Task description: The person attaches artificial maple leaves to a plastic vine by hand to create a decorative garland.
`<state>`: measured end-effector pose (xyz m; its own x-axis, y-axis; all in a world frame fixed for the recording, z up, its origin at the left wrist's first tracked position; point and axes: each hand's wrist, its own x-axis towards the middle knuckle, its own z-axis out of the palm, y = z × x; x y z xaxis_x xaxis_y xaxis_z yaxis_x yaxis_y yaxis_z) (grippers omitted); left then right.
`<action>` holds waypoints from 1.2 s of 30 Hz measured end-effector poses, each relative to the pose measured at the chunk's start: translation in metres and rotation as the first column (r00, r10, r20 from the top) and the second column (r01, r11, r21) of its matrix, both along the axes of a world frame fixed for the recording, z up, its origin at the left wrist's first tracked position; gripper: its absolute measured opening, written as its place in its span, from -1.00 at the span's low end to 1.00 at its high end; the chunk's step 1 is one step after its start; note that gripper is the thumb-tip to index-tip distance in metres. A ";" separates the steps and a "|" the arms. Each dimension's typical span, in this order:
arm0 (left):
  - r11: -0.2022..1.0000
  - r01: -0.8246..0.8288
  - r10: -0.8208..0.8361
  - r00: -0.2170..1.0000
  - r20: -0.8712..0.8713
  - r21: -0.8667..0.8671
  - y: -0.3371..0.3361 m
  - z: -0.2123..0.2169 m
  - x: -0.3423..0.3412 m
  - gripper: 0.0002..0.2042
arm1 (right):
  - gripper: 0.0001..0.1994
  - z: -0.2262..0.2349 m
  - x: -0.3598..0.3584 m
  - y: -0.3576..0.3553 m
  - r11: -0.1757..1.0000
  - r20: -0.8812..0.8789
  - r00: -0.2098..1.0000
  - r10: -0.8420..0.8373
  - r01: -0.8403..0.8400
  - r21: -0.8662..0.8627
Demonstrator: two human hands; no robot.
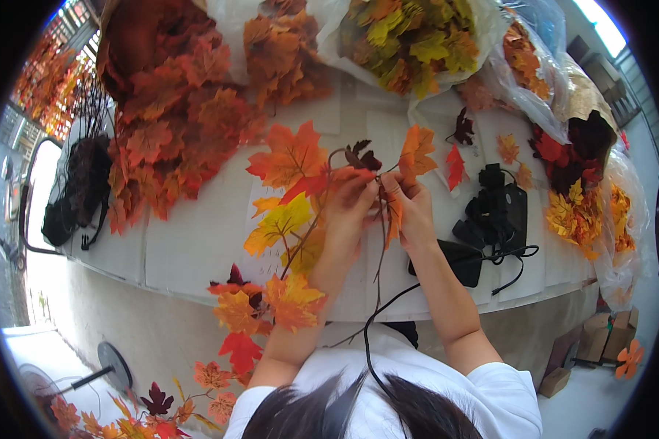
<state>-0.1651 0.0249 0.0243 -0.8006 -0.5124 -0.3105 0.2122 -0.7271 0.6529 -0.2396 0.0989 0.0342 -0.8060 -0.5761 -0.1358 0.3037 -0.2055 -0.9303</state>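
Note:
My left hand [351, 201] and my right hand [410, 208] meet above the white table, fingertips pinched close together. Between them is the thin brown stem of an artificial maple leaf garland [293, 252], and both hands grip it. Its orange, yellow and dark red leaves hang along my left forearm and past the table's near edge. A big orange-red leaf [294, 157] stands out left of my left hand, with a small dark leaf [362, 157] above the fingertips. An orange leaf [416, 152] rises just beyond my right hand. The exact joint under the fingertips is hidden.
A heap of red-orange leaves [187, 124] spreads over the table's left. Plastic bags of yellow-green leaves [417, 44] and orange leaves [523, 58] stand behind. Black devices with cables [490, 212] lie right of my right hand. A dark bundle of stems [84, 175] sits far left.

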 end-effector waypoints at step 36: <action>0.969 -0.136 0.157 0.984 -0.086 0.207 -0.038 -0.016 0.015 -0.83 | -0.80 -0.008 -0.058 0.019 0.725 -0.775 0.274 0.569 0.278 0.630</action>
<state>-0.1504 -0.0135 0.0086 -0.7540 -0.5623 -0.3397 0.3833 -0.7965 0.4677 -0.2975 0.1181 0.0260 -0.5064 -0.8233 0.2563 -0.8302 0.3852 -0.4029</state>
